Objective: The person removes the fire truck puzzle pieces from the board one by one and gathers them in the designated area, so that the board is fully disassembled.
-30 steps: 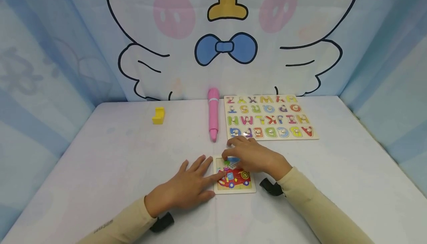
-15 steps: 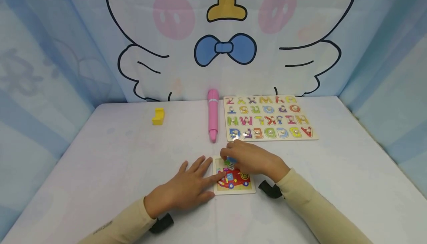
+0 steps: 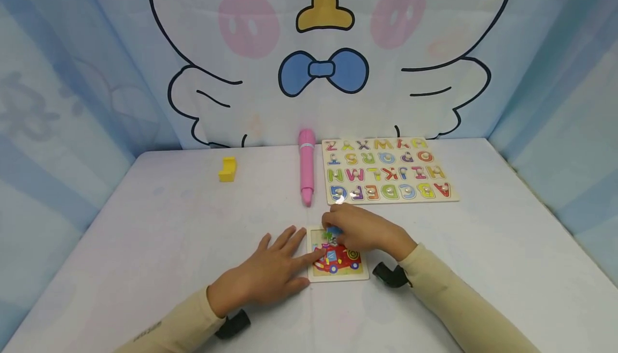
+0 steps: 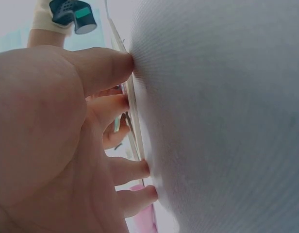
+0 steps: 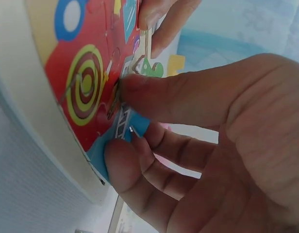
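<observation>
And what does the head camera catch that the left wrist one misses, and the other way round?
Only the head view shows the yellow block, the blue bow tie on the backdrop and the red vehicle pictured on the puzzle.

Only the left wrist view shows the palm of the left hand and a green patch on the black device at the right wrist.

Both show the right hand, left fingers, the puzzle (edge-on in the wrist view) and, apparently, the pink pen.

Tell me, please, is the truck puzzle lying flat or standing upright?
Flat: the truck puzzle faces up on the table, with the left hand touching it.
</observation>
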{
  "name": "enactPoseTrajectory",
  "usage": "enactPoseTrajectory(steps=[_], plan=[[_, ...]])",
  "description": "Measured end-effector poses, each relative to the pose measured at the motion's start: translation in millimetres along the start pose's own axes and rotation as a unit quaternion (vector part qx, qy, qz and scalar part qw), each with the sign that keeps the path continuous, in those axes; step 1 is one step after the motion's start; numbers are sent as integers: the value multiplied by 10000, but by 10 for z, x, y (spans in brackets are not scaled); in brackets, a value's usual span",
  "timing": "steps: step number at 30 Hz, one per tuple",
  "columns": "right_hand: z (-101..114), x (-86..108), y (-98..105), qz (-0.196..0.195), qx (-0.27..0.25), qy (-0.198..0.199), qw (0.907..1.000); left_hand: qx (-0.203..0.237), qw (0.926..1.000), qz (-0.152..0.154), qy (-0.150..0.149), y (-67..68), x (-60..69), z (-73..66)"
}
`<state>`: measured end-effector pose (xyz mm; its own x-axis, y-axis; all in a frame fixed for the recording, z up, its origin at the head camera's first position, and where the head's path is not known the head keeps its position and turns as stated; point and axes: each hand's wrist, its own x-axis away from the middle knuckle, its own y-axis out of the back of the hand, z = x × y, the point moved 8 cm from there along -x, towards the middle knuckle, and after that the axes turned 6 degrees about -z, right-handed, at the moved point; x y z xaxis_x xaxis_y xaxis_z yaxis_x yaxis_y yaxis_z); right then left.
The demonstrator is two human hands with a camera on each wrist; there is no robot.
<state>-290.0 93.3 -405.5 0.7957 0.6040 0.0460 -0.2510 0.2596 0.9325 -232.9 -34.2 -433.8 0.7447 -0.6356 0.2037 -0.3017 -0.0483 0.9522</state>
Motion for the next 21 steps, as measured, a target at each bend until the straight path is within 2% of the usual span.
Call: enactPoseTrajectory(steps=[6,15,21], plan=[[11,-6,31,-206,-112,264,9994,-13,10000,-11,-34,-5,2,5],[-37,-15,25,-76,-437,144,9989,-2,10000,-14,-22,-16,-7,14],[-40,-16,25,-123,-589,228,9979,-6,10000,-33,-18,-21,-6,11]])
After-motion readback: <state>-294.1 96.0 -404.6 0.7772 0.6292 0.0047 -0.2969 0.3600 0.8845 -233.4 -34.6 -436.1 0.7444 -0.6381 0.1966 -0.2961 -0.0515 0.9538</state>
